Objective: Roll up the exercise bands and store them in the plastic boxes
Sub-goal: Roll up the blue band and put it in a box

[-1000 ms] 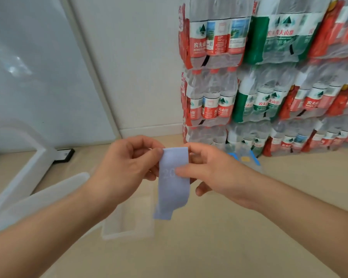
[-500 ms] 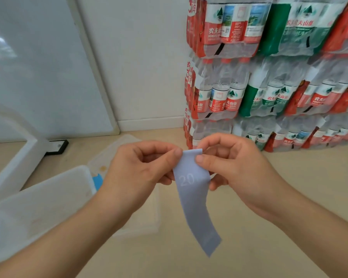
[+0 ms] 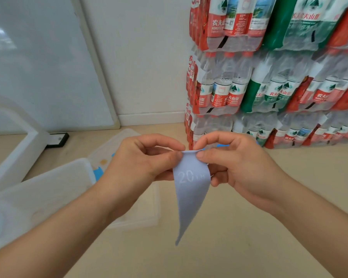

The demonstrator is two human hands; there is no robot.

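Here the left hand (image 3: pixel 141 161) and right hand (image 3: pixel 235 163) each pinch the top edge of a pale blue exercise band (image 3: pixel 190 189) marked "20", which hangs between them. Clear plastic boxes (image 3: pixel 48 189) sit on the floor (image 3: pixel 249 237) at near left; shrink-wrapped water bottle packs (image 3: pixel 269 87) stand stacked at far right.

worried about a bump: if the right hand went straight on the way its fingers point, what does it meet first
The right hand points left along the top edge of the blue exercise band it pinches, so probably the left hand, pinching the same edge.
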